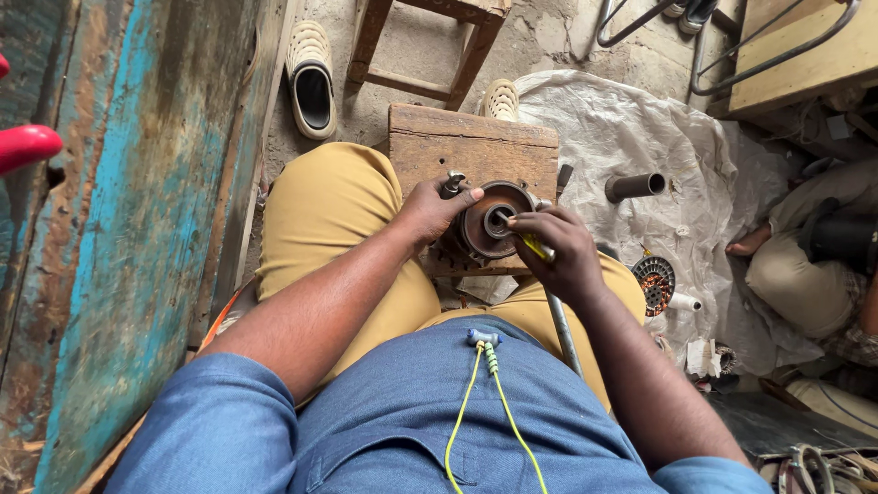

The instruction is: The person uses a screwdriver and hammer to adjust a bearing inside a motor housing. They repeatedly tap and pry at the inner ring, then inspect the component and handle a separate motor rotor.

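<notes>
Person is sitting with a round metal motor part (491,222), rusty brown with a central bore, resting on a wooden block (476,146) that is serving as the worktop between the knees.

Left hand (430,212) is wrapping over the left rim of the part, thumb lying across the top edge; the grip is closed on the part and a small metal fitting (452,183) is showing just above the fingers.

Right hand (555,249) is pinching a thin yellow-handled tool (534,247), its tip reaching toward the bore; the grip is closed on the tool. A metal rod (562,331) is running down under this hand toward the lap; what it joins is hidden.

Handling, as a judgement: the part is looking heavy, rigid and rough with rust, so not slippery. The outer rim is offering the safest hold; the bore edge is looking easier to damage.

Nearby: white sheet (631,128) on the floor carrying a dark pipe piece (635,186) and a copper-wound coil part (655,279). Another person's leg (805,265) is at the right edge. Pale sandals (311,78) and a wooden stool (430,46) are lying beyond the block.
</notes>
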